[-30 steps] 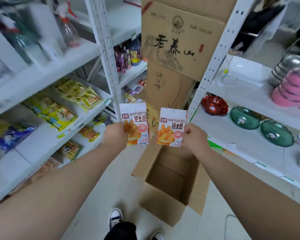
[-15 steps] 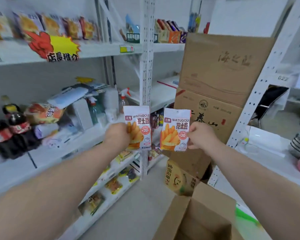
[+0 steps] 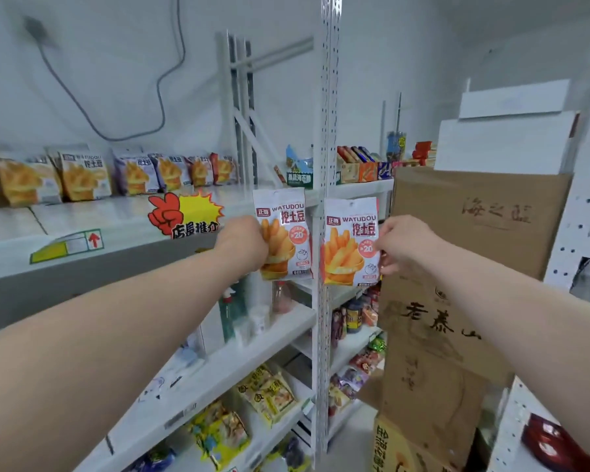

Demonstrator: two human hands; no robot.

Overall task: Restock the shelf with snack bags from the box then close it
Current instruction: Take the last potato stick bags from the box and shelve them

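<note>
Here, white steel shelves [image 3: 198,366] in a shop aisle, pale wall behind, grey cable [image 3: 157,97] looping down it. Top shelf [image 3: 82,219] at upper left, carrying a row of snack bags [image 3: 82,178] at the back, bare white board in front, a red-and-yellow starburst tag [image 3: 184,214] on its edge. Stacked cartons [image 3: 457,267] at right, brown, with printed characters. Below, spray bottles [image 3: 232,311] and yellow packets [image 3: 269,393] on lower levels. Left hand [image 3: 244,247] closed around left bag [image 3: 284,235], gripping its left edge, upright, just before the top shelf's lip. Right hand [image 3: 406,243] pinching right bag [image 3: 351,241] by its right edge, upright, beside the perforated post [image 3: 326,131]. Both bags side by side, apart, white with orange fries pictured, "WATUDOU" lettering, a pink round "20" badge.
</note>
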